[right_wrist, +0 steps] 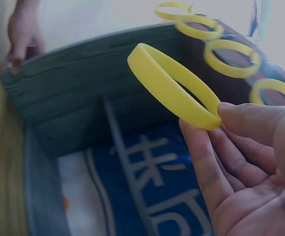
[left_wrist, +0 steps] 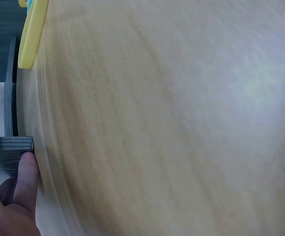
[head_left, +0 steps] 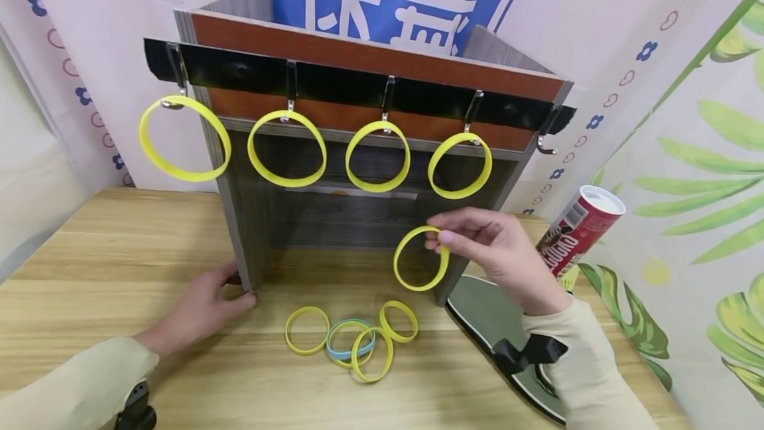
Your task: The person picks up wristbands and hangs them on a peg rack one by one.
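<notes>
Pinching a yellow band [right_wrist: 169,95] between thumb and fingers, the right grip [head_left: 495,254] holds the ring in front of a grey-and-brown rack [head_left: 358,48]. With that band as the clock's centre in the head view, four hung bands [head_left: 378,189] span ten to one o'clock. A bare hook [head_left: 540,143] juts out at two o'clock, near the end of a black strip [head_left: 340,83]. Toward nine, the left grip [head_left: 199,307] clasps the foot of the rack's side panel [head_left: 246,231], thumb at its edge. Loose bands [head_left: 307,352] and a blue band [head_left: 345,355] lie at seven o'clock on the tabletop [head_left: 149,237]; a red canister [head_left: 587,221] is at three.

The step appears to be hanging the ring on the bare hook. Done well, it likely calls for a hold low on the ring, leaving the twelve o'clock arc free to pass over the upturned tip. The fingers should part only once the hook bears the weight. A firm left grip should stop the rack shifting, and knuckles should clear the neighbouring ring at one o'clock.
</notes>
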The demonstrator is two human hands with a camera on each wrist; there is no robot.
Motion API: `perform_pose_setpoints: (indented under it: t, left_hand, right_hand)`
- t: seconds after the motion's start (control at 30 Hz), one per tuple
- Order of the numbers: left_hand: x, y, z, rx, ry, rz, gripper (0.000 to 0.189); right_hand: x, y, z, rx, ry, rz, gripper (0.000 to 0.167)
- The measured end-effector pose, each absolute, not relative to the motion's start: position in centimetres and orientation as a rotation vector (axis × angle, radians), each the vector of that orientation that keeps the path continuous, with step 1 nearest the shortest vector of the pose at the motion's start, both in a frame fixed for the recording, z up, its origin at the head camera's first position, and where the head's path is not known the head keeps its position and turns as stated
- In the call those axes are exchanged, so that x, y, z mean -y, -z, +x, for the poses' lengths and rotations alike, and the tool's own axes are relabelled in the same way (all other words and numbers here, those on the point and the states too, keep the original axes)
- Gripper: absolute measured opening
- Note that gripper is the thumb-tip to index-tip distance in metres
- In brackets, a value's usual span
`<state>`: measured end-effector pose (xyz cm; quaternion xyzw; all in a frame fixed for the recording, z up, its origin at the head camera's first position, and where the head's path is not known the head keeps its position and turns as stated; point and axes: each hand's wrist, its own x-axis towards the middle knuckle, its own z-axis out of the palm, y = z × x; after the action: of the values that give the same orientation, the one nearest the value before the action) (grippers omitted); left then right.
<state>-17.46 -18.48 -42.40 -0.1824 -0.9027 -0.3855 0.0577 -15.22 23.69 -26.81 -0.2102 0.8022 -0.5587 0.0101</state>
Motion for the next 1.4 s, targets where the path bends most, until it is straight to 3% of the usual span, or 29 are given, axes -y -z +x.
perform_pose_setpoints:
  t: [0.4,0.67,0.9,1.4]
  left_hand:
    - [18.4,42.4,-17.6,2.724,1.183,-0.56,0.057]
    - [18.3,42.5,-17.8,2.703,1.174,-0.571,0.056]
    - [18.1,42.3,-17.8,2.703,1.17,-0.569,0.057]
    - [18.3,42.5,-17.5,2.714,1.185,-0.572,0.056]
  right_hand:
    - [-27.2,23.8,-13.4,-2.5,2.053,-0.719,0.021]
    - [-29.2,22.3,-13.1,-2.19,2.441,-0.968,0.032]
    - [-29.9,21.1,-13.3,-1.828,2.772,-1.133,0.031]
    - [-29.4,21.4,-14.1,-1.853,3.029,-0.839,0.024]
